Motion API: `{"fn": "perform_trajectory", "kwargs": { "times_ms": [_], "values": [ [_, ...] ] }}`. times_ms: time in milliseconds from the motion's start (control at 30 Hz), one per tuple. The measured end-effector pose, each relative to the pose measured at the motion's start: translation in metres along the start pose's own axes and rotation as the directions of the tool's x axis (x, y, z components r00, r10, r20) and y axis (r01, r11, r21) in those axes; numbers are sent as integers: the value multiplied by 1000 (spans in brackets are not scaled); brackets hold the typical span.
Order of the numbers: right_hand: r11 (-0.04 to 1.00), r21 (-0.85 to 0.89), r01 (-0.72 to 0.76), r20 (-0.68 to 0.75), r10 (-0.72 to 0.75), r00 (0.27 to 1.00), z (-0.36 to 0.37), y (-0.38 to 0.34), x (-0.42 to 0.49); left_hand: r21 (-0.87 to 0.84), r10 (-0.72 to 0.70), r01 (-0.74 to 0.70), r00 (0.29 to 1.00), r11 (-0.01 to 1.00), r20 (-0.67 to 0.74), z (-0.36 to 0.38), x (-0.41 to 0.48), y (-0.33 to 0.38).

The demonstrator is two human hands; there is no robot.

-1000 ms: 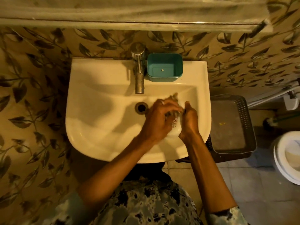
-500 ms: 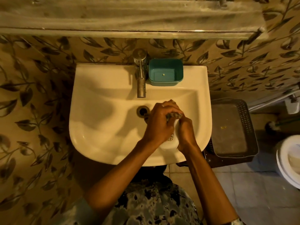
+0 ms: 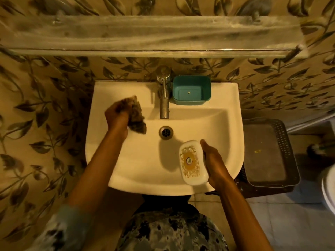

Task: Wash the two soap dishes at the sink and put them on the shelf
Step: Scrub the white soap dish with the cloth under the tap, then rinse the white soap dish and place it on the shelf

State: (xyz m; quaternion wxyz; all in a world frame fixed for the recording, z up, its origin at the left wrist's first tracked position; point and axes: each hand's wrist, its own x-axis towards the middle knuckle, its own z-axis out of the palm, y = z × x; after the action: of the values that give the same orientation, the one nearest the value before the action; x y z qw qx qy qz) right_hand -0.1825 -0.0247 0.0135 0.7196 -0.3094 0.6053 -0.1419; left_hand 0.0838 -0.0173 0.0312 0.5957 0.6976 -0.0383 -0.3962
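A white soap dish (image 3: 193, 163) with a gold pattern is held on edge over the right side of the white sink (image 3: 137, 163) by my right hand (image 3: 214, 163). My left hand (image 3: 117, 115) is at the sink's back left, gripping a dark scouring sponge (image 3: 136, 117). A teal soap dish (image 3: 191, 90) sits empty on the sink's back rim, right of the metal tap (image 3: 164, 93). The glass shelf (image 3: 145, 35) runs along the wall above the sink.
The drain (image 3: 165, 132) lies in the middle of the basin. A dark plastic basket (image 3: 268, 153) stands right of the sink. A white toilet rim (image 3: 329, 185) shows at the far right edge. Leaf-patterned tiles cover the wall.
My hands, together over the dish a moment ago, have parted. The left hand has carried the sponge up to the back left; the right hand still holds the white dish, its patterned face showing.
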Motion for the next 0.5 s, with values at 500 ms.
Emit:
{"fn": "perform_trajectory", "kwargs": {
  "times_ms": [500],
  "values": [
    [954,-204,218,203,-177,963,38,-31,-30,213,92,-47,974,976,-206,22,110,20]
  ]
}}
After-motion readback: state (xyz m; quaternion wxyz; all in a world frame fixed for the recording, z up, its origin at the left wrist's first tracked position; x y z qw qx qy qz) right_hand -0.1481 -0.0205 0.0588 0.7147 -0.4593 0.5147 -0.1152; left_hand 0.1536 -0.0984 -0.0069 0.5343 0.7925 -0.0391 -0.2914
